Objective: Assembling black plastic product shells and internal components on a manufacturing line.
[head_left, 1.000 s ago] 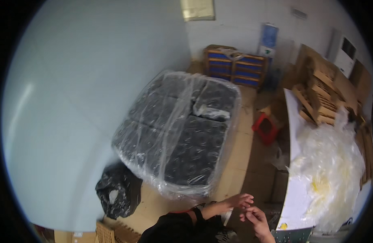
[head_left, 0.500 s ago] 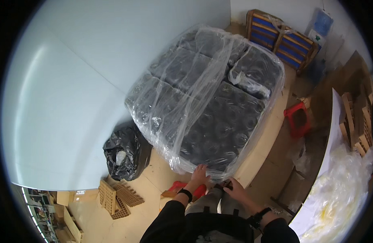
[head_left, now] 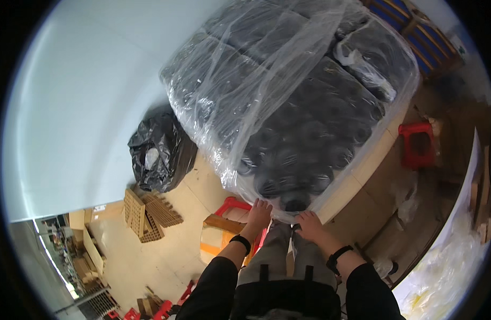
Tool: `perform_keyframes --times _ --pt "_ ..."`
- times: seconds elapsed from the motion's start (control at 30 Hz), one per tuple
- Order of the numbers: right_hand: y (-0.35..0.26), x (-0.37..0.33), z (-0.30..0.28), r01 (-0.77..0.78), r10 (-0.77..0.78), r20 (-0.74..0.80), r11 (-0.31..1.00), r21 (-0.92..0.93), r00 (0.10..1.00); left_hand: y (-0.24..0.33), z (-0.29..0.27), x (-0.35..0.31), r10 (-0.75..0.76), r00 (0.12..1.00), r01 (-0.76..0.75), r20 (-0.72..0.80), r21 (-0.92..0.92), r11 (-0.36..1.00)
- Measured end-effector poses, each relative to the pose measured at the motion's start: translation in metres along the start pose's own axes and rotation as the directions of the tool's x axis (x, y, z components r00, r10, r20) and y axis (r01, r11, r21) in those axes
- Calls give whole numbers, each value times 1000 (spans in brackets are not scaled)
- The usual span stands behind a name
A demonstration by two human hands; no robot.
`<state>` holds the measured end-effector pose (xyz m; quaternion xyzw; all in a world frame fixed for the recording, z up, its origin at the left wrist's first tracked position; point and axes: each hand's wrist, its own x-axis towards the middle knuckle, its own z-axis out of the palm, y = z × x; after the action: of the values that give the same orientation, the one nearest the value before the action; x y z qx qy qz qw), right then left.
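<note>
A large stack of dark, round-topped items (head_left: 309,128) stands in front of me, draped in clear plastic film (head_left: 251,120). At its near edge my left hand (head_left: 260,213) has its fingers bent over the film's border. Just to the right, my right hand (head_left: 310,226) grips the same border, fingers curled and the thumb side partly hidden. Between the two hands a black round end (head_left: 295,202) shows through the film. A rumpled strip of white plastic (head_left: 365,72) lies on the stack's far right part.
Left of the stack sits a black plastic bag (head_left: 163,152), with brown cardboard dividers (head_left: 144,216) on the floor nearer me. A red stool (head_left: 235,205) stands by my left arm, beside a taped box (head_left: 209,242). Another red stool (head_left: 416,144) and crumpled clear plastic (head_left: 448,285) are at right.
My view has tipped and come nearer, so the stack looks larger and higher. My right hand has come up onto the film's near edge; the left has stayed at that edge.
</note>
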<state>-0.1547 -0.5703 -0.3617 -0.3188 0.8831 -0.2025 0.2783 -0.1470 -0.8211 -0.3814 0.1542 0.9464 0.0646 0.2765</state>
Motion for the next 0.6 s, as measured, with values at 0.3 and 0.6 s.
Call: perform_keyframes --times 0.3,0.6 --pt "12 -23 72 -64 74 169 996 -64 983 16 63 14 -1 999 0 43 30 1000" --pt "85 38 145 -363 209 465 891 272 860 -26 118 34 -52 995 57 81 -60 997"
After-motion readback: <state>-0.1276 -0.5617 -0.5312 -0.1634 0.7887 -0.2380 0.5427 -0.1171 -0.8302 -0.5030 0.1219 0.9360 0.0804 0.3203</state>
